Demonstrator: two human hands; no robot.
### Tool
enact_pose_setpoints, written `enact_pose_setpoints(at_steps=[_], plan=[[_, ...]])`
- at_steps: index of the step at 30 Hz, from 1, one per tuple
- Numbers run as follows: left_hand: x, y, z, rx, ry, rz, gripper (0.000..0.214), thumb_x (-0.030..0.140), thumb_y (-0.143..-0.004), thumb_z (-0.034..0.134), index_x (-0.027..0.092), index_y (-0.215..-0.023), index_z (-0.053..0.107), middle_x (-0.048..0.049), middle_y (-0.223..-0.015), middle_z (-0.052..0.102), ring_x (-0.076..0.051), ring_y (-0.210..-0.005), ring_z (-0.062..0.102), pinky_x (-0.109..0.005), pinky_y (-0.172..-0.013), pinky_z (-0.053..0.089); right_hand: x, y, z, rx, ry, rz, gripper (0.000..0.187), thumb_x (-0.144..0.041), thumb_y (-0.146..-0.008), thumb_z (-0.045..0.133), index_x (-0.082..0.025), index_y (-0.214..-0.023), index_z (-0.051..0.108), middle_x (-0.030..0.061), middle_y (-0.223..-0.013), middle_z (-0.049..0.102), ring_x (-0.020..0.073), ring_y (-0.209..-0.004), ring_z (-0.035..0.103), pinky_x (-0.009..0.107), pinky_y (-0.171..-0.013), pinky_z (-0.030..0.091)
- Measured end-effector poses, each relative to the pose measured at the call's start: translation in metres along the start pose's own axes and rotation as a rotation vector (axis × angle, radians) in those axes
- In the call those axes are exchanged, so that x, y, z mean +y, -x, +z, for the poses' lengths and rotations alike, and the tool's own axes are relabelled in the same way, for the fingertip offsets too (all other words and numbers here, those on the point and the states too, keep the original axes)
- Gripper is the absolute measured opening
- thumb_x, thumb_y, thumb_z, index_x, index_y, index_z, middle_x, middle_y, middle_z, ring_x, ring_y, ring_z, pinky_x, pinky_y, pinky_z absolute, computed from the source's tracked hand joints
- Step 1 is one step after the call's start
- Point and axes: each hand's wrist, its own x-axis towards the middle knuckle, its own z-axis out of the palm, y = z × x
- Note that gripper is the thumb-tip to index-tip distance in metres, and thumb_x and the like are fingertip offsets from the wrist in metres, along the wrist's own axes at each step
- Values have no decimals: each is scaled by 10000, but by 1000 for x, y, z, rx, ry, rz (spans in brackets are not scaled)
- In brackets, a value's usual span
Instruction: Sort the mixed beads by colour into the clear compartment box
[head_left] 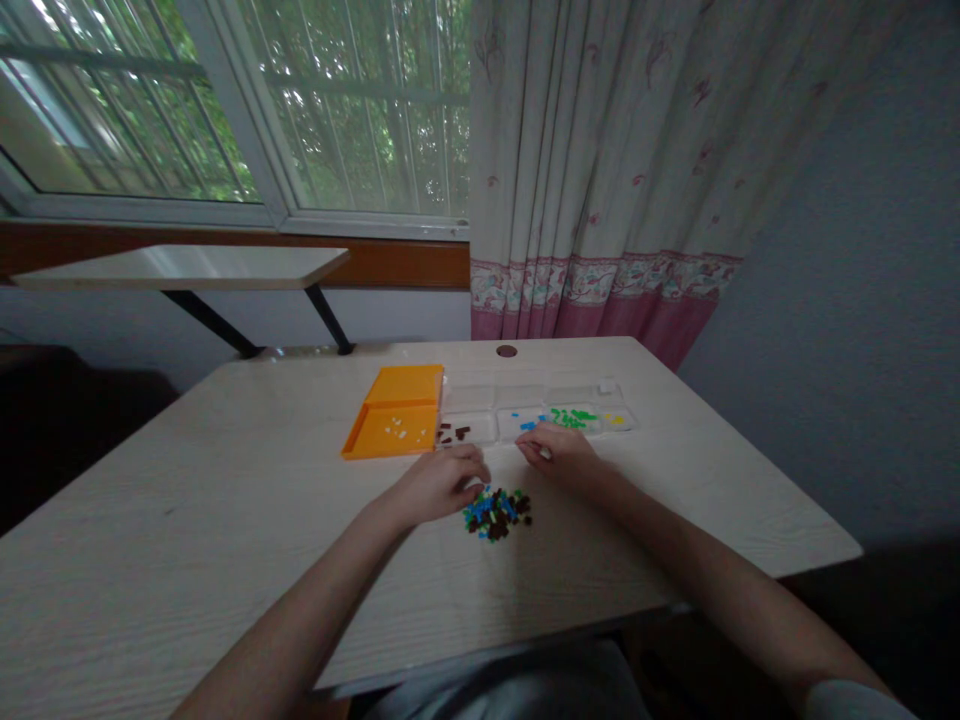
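Observation:
A small heap of mixed bricks (497,512), blue, green and dark brown, lies on the pale wooden table (225,520). My left hand (442,482) rests beside the heap's left edge, fingers curled onto the nearest pieces. My right hand (559,450) sits just behind the heap, fingers bent at the front edge of a clear compartment tray (540,400). The tray holds brown bricks (454,433), blue ones (527,425), green ones (570,416) and a few yellow ones (616,420) in separate sections. Whether either hand pinches a piece is hidden.
An orange tray (394,412) with a few white bits stands left of the clear tray. A cable hole (506,351) marks the table's far edge. Behind are a window, a small side shelf (180,266) and a curtain (600,170); a grey wall lies to the right.

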Motion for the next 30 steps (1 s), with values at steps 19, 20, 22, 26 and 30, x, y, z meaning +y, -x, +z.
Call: enact_pose_setpoints(at_steps=[19, 20, 22, 26, 30], plan=[[5, -7, 3, 191, 145, -27, 164, 261, -867, 441, 166, -859, 575, -44, -843, 572, -138, -809, 531, -226, -706, 410, -21, 2, 2, -132, -2, -98, 137, -273, -818, 537, -214, -875, 646, 4, -729, 643, 104, -653, 568, 192, -602, 386], [7, -7, 3, 201, 141, -23, 171, 265, -871, 434, 166, -857, 573, -45, -847, 572, -138, -809, 530, -226, -705, 409, -23, 1, 3, -138, 2, -109, 138, -274, -816, 540, -221, -889, 645, 0, -728, 645, 103, -653, 570, 192, -597, 383], [9, -8, 3, 210, 123, -17, 181, 269, -878, 422, 167, -860, 571, -46, -855, 573, -140, -811, 528, -228, -704, 408, -27, 1, 4, -148, 18, -137, 142, -280, -824, 532, -227, -896, 642, -6, -717, 644, 98, -639, 568, 192, -585, 374], [10, -8, 4, 210, 105, -2, 179, 268, -881, 417, 169, -865, 565, -45, -853, 574, -141, -810, 529, -229, -702, 407, -29, 1, 6, -149, 48, -155, 154, -287, -839, 512, -205, -802, 637, -6, -674, 627, 89, -609, 555, 192, -566, 359], [11, -8, 5, 207, 124, -5, 191, 283, -883, 416, 167, -852, 564, -48, -850, 569, -142, -807, 531, -226, -693, 409, -30, 1, 5, -120, 24, -160, 120, -252, -823, 524, -201, -807, 632, -8, -673, 622, 88, -596, 545, 192, -564, 360]])
